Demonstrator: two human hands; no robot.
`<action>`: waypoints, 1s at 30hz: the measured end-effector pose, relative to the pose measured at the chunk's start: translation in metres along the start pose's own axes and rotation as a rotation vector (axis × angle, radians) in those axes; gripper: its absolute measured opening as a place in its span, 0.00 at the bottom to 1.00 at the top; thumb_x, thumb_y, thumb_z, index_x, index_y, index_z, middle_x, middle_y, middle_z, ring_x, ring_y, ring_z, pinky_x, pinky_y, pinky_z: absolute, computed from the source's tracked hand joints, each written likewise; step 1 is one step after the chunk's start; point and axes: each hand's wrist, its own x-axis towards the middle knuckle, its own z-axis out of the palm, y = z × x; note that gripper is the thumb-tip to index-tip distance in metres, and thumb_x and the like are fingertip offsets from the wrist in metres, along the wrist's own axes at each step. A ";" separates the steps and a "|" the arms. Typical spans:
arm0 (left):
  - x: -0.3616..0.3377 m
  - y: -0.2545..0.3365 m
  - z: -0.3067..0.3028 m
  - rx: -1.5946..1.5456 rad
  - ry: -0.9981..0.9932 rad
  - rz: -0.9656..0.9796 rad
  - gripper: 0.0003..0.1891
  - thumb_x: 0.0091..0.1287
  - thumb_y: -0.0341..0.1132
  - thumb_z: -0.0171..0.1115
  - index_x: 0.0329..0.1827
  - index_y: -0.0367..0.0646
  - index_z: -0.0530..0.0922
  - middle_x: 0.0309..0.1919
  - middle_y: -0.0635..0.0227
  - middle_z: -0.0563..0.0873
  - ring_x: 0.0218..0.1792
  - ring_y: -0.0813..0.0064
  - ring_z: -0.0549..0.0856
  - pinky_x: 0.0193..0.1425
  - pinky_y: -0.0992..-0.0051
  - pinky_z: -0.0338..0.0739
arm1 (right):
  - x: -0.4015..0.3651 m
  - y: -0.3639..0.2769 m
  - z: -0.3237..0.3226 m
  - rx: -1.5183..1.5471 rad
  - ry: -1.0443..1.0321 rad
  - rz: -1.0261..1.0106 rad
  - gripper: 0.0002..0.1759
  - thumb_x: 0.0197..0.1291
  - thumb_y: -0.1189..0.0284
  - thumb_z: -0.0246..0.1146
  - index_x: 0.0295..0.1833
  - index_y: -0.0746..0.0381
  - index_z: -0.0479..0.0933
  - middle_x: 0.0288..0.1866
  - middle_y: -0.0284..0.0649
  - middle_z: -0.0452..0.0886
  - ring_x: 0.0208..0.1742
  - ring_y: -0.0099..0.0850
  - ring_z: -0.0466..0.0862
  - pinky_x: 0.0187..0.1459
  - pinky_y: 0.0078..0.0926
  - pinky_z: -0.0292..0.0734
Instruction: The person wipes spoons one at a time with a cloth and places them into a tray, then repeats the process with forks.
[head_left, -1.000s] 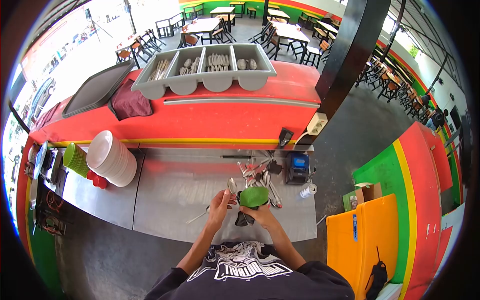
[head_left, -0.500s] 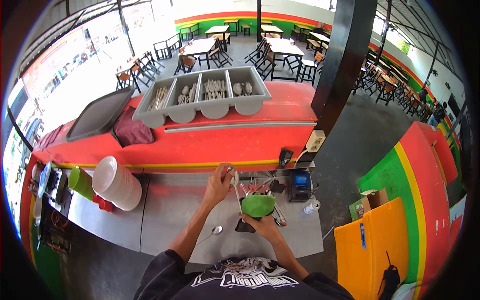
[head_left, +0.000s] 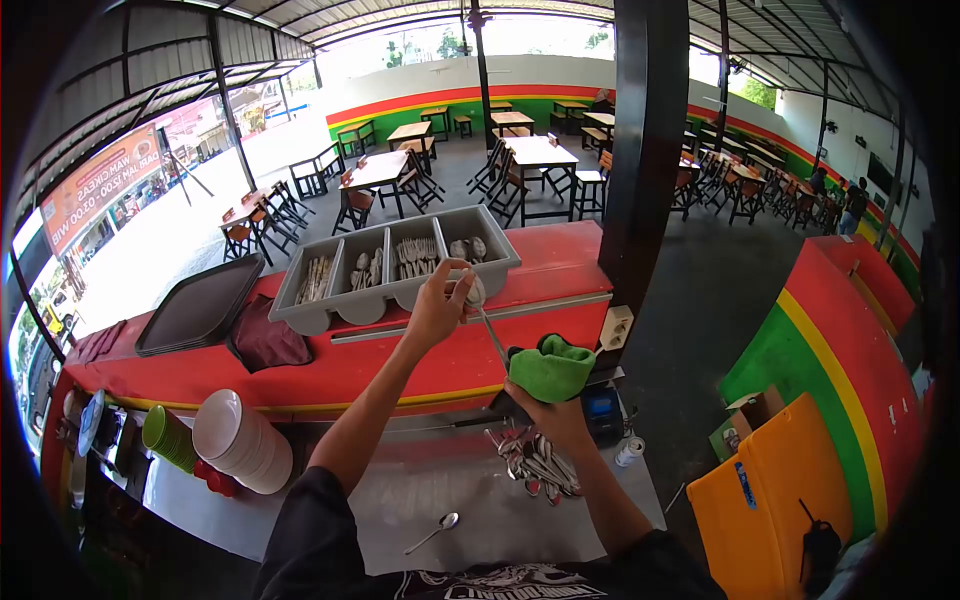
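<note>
My left hand pinches a spoon near its bowl, in front of the grey cutlery tray. The spoon's handle slants down to the right, toward a green cloth. That cloth, with some dark fabric at its edge, is gripped by my right hand and covers the handle's lower end. Below my right hand, a pile of cutlery lies on the metal worktop. One loose spoon rests apart from the pile, nearer my body. Forks and spoons fill the tray's separate compartments.
Stacked white bowls and green cups stand at the left. On the red counter are dark trays and a maroon cloth. A black pillar rises at the right, beside a power socket.
Both hands have lifted from over the worktop to the counter's height, carrying the spoon and green cloth. My view has tilted up, and the cutlery pile is more exposed.
</note>
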 end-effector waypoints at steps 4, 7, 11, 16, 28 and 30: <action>0.050 -0.011 -0.013 -0.022 -0.054 0.033 0.15 0.77 0.41 0.55 0.56 0.40 0.72 0.26 0.65 0.83 0.22 0.80 0.82 0.22 0.76 0.75 | 0.042 0.003 0.001 -0.134 0.025 -0.106 0.14 0.63 0.68 0.70 0.49 0.64 0.81 0.41 0.39 0.85 0.42 0.30 0.84 0.47 0.29 0.77; 0.086 -0.028 -0.020 0.027 -0.032 0.038 0.15 0.77 0.41 0.54 0.57 0.40 0.72 0.28 0.64 0.84 0.20 0.79 0.81 0.23 0.76 0.76 | 0.083 0.016 0.000 -0.211 -0.016 -0.248 0.17 0.65 0.69 0.66 0.56 0.64 0.78 0.47 0.44 0.84 0.48 0.39 0.84 0.51 0.34 0.76; 0.134 -0.052 -0.033 0.064 -0.045 -0.123 0.15 0.79 0.40 0.48 0.56 0.40 0.77 0.34 0.64 0.85 0.29 0.79 0.83 0.31 0.73 0.80 | 0.144 0.043 0.005 -0.297 -0.003 -0.413 0.18 0.60 0.69 0.68 0.54 0.63 0.78 0.47 0.46 0.83 0.49 0.46 0.84 0.51 0.39 0.78; 0.196 -0.117 -0.052 0.164 -0.062 -0.226 0.16 0.76 0.41 0.50 0.52 0.40 0.80 0.30 0.65 0.83 0.28 0.74 0.81 0.30 0.71 0.78 | 0.202 0.040 0.013 -0.485 -0.076 -0.176 0.17 0.59 0.66 0.67 0.52 0.60 0.79 0.45 0.51 0.84 0.48 0.52 0.84 0.46 0.45 0.80; 0.251 -0.176 -0.066 0.179 -0.125 -0.319 0.15 0.66 0.35 0.56 0.49 0.41 0.85 0.32 0.60 0.88 0.29 0.68 0.84 0.32 0.63 0.80 | 0.247 0.063 0.025 -0.938 -0.255 -0.067 0.15 0.53 0.70 0.62 0.47 0.62 0.81 0.43 0.54 0.85 0.47 0.53 0.84 0.49 0.49 0.79; 0.257 -0.186 -0.061 0.258 -0.117 -0.223 0.14 0.66 0.36 0.57 0.46 0.40 0.86 0.33 0.60 0.89 0.33 0.68 0.85 0.40 0.65 0.80 | 0.251 0.065 0.026 -1.000 -0.301 -0.057 0.18 0.51 0.71 0.62 0.49 0.62 0.80 0.48 0.53 0.84 0.51 0.50 0.84 0.53 0.47 0.78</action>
